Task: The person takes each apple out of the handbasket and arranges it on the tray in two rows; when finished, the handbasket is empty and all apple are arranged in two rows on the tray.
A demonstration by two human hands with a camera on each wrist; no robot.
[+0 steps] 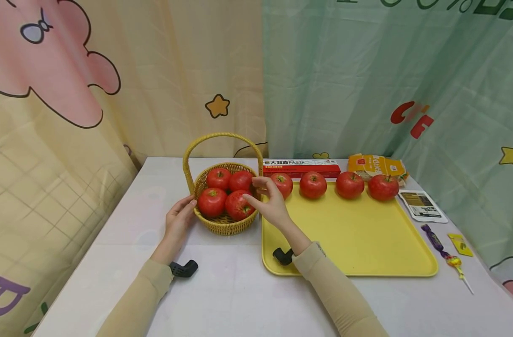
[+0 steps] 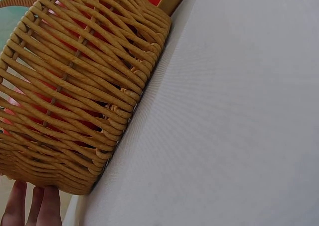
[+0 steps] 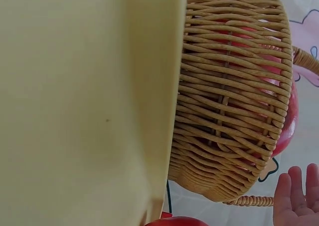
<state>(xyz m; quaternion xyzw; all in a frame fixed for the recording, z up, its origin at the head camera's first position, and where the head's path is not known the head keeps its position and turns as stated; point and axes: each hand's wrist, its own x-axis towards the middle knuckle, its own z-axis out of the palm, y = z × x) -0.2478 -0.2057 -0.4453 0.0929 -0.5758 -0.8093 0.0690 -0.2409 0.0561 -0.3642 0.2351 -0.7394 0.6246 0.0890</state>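
A woven wicker basket with a tall arched handle stands on the table and holds several red apples. My left hand rests at the basket's left side, its fingers extended along the weave. On the other side, my right hand hovers at the rim near the front right apple. Its thumb overlaps that apple in the head view, and nothing is held. In the right wrist view its fingers are spread and apart from the basket wall.
A yellow tray lies right of the basket, with apples in a row along its back edge. Behind are a pasta box and an orange bag. A white pouch, purple candy, lollipop and yellow packet lie right.
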